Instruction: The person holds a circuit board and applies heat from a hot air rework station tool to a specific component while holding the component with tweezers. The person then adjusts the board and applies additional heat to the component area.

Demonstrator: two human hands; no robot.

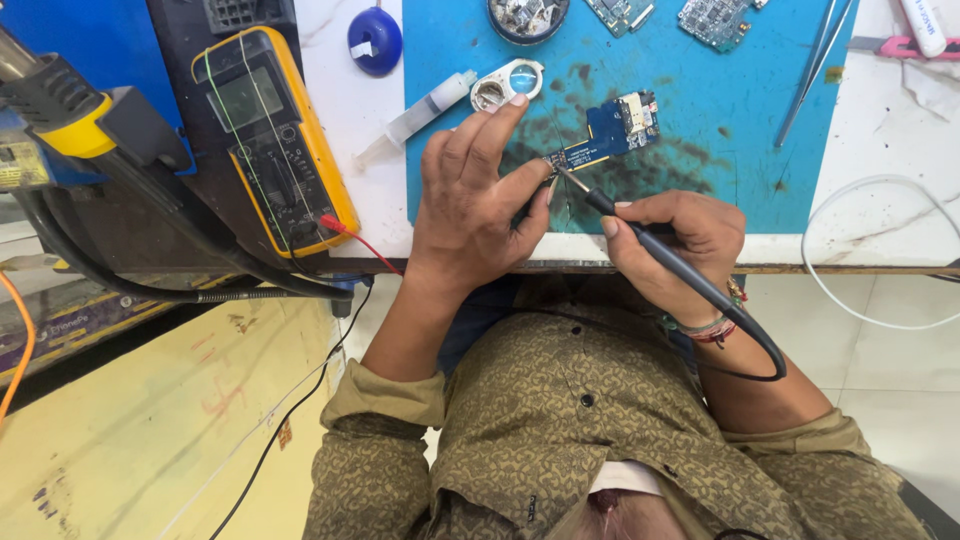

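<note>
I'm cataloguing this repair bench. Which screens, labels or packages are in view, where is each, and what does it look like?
Multimeter: left of the blue mat, yellow casing with black face, grey rectangular screen, blank as far as visible.
White label: small patch on the round blue object at the top.
Purple printed package: lower left, under cables.

Matt, stained blue rubber mat (700,150); glossy yellow plastic multimeter (275,140); metal tweezers (815,70).

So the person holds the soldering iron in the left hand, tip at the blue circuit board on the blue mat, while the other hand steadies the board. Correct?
Not quite. The head view shows the soldering iron in the right hand, not the left. Its tip is at the edge of the blue circuit board on the blue mat, and the left hand is the one steadying the board.
</note>
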